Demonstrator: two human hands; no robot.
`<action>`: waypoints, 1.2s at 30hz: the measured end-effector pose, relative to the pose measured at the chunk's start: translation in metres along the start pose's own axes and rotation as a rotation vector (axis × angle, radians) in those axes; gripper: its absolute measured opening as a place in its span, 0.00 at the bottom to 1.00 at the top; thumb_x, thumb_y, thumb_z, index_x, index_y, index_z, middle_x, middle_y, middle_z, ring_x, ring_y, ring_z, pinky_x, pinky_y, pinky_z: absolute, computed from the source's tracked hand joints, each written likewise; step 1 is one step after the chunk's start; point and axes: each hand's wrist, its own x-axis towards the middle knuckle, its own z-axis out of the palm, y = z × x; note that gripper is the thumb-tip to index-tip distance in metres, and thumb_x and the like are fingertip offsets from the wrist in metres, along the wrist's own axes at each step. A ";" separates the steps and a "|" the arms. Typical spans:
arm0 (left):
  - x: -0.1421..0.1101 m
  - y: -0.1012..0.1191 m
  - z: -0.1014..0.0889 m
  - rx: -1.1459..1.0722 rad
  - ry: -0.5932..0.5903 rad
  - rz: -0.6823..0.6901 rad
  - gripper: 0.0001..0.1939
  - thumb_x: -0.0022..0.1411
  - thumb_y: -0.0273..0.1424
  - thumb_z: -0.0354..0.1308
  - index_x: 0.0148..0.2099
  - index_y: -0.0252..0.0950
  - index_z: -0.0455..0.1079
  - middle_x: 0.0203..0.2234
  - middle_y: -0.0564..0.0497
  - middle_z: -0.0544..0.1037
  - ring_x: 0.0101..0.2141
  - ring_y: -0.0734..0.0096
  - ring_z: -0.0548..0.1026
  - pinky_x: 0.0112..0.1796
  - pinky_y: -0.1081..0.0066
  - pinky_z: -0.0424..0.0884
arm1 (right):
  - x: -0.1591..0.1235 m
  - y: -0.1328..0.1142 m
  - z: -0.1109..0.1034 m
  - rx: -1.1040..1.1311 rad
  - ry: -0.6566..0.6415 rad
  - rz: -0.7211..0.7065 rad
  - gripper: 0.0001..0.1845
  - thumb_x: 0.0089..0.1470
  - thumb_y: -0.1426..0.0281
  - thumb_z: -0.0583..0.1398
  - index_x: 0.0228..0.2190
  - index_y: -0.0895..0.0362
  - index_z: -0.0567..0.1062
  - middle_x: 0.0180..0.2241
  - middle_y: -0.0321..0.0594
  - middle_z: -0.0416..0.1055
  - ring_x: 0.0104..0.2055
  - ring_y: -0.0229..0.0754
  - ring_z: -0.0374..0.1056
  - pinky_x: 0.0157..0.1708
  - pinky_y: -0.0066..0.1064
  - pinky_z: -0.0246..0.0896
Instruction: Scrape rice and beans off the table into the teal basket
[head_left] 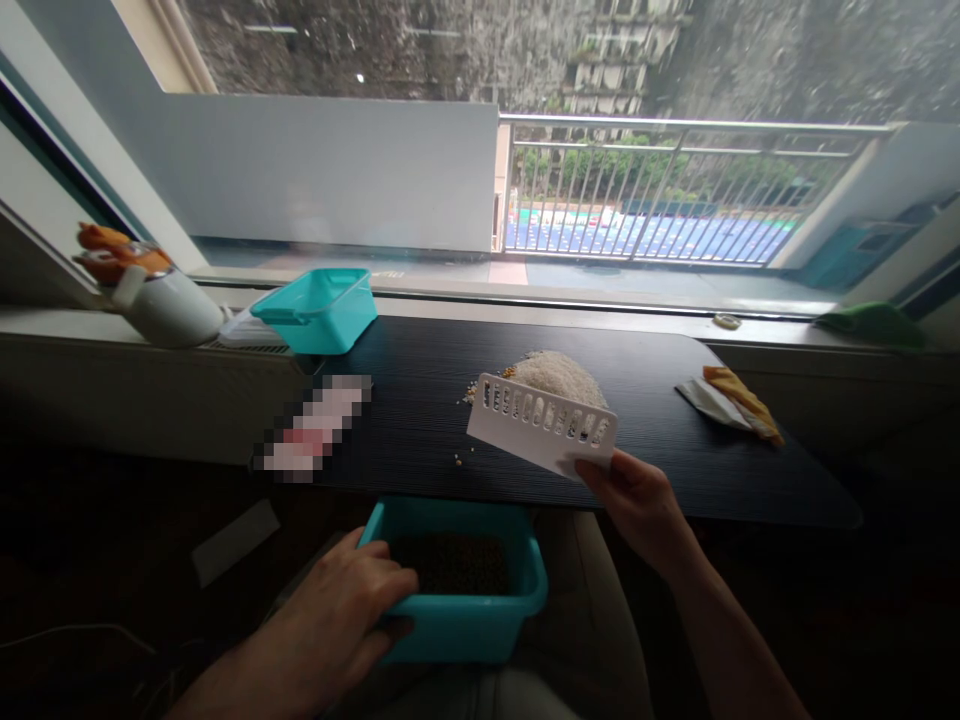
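Note:
My left hand (352,610) grips the left rim of a teal plastic tub (480,625) that rests on my lap below the table edge; dark small grains fill its bottom. My right hand (637,500) pinches the lower corner of a white slotted plastic panel (541,425), held tilted above the black table (750,470). Just behind the panel lies a heap of white rice (559,372), with a few darker grains scattered to its left and near the table's front edge.
A second teal tub (319,310) sits at the table's back left beside a white mug (166,305) holding orange things. A blurred-out rectangle (315,428) lies on the left of the table, a torn yellow and white packet (731,400) on the right. Behind is a window sill.

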 end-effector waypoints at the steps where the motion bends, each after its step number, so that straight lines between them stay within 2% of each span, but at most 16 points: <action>1: 0.000 0.000 0.000 -0.004 0.002 0.003 0.04 0.59 0.23 0.56 0.33 0.37 0.69 0.32 0.51 0.76 0.38 0.61 0.72 0.44 0.60 0.59 | 0.000 -0.001 0.000 0.007 0.012 0.000 0.12 0.52 0.63 0.64 0.36 0.56 0.82 0.34 0.40 0.81 0.36 0.48 0.75 0.37 0.35 0.70; 4: -0.001 0.001 -0.001 -0.015 -0.002 -0.003 0.05 0.59 0.23 0.56 0.33 0.37 0.69 0.32 0.51 0.76 0.38 0.61 0.72 0.43 0.60 0.60 | -0.004 -0.002 0.004 0.033 0.004 0.012 0.13 0.52 0.63 0.64 0.37 0.56 0.82 0.35 0.41 0.81 0.38 0.49 0.76 0.39 0.36 0.71; 10: -0.002 0.001 -0.002 -0.015 -0.005 -0.008 0.04 0.59 0.24 0.56 0.33 0.37 0.69 0.33 0.51 0.76 0.39 0.60 0.72 0.44 0.60 0.60 | -0.017 0.004 0.019 0.057 -0.110 0.049 0.15 0.54 0.62 0.62 0.39 0.57 0.82 0.39 0.43 0.80 0.40 0.51 0.76 0.40 0.37 0.71; 12: -0.002 0.000 -0.002 -0.023 -0.003 -0.002 0.04 0.58 0.23 0.55 0.32 0.37 0.69 0.32 0.52 0.76 0.38 0.61 0.72 0.44 0.60 0.59 | -0.016 0.008 0.017 0.033 -0.022 0.064 0.15 0.52 0.62 0.63 0.39 0.57 0.81 0.37 0.43 0.81 0.39 0.50 0.76 0.40 0.37 0.70; 15: -0.001 -0.001 0.000 -0.020 0.013 0.008 0.05 0.58 0.23 0.55 0.32 0.37 0.69 0.31 0.52 0.76 0.38 0.61 0.72 0.43 0.61 0.59 | -0.003 0.011 0.010 -0.058 0.188 0.060 0.15 0.50 0.61 0.63 0.35 0.59 0.81 0.31 0.42 0.80 0.33 0.47 0.74 0.34 0.34 0.67; 17: 0.000 -0.001 0.001 -0.018 0.014 0.003 0.05 0.58 0.23 0.55 0.32 0.38 0.69 0.31 0.52 0.76 0.38 0.61 0.71 0.43 0.61 0.60 | 0.010 0.011 0.008 -0.114 0.227 0.038 0.15 0.50 0.60 0.63 0.33 0.60 0.81 0.27 0.40 0.78 0.29 0.45 0.71 0.30 0.32 0.64; 21: 0.000 -0.003 0.003 -0.018 0.014 -0.016 0.05 0.58 0.24 0.55 0.33 0.38 0.69 0.32 0.51 0.75 0.38 0.61 0.71 0.43 0.60 0.60 | 0.036 0.010 0.014 -0.179 0.149 -0.023 0.16 0.51 0.59 0.61 0.30 0.60 0.79 0.22 0.37 0.72 0.25 0.39 0.64 0.26 0.30 0.58; 25: -0.001 -0.004 0.004 -0.020 0.027 0.007 0.05 0.57 0.23 0.55 0.33 0.38 0.69 0.31 0.52 0.75 0.38 0.62 0.72 0.46 0.59 0.60 | 0.047 0.011 0.022 -0.215 0.108 -0.036 0.16 0.51 0.59 0.61 0.25 0.59 0.76 0.19 0.34 0.67 0.22 0.37 0.59 0.24 0.29 0.53; 28: -0.001 -0.003 0.002 -0.026 0.040 0.016 0.05 0.57 0.22 0.55 0.32 0.38 0.69 0.30 0.52 0.76 0.37 0.63 0.72 0.46 0.60 0.60 | 0.046 0.010 0.020 -0.203 0.082 -0.014 0.16 0.51 0.58 0.61 0.27 0.59 0.78 0.21 0.35 0.70 0.24 0.39 0.62 0.26 0.30 0.56; 31: -0.001 -0.002 0.000 -0.043 0.044 0.017 0.06 0.57 0.22 0.55 0.32 0.38 0.69 0.31 0.52 0.77 0.38 0.63 0.72 0.48 0.59 0.59 | 0.043 0.007 0.016 -0.167 0.084 0.010 0.16 0.51 0.59 0.61 0.32 0.60 0.80 0.27 0.40 0.76 0.30 0.43 0.68 0.32 0.34 0.62; 36: -0.002 -0.002 -0.003 -0.031 0.015 -0.009 0.05 0.58 0.23 0.56 0.33 0.37 0.70 0.32 0.52 0.77 0.39 0.61 0.73 0.49 0.57 0.59 | 0.041 0.002 0.020 -0.120 0.054 0.004 0.17 0.50 0.60 0.61 0.34 0.60 0.81 0.31 0.43 0.79 0.33 0.47 0.72 0.36 0.37 0.66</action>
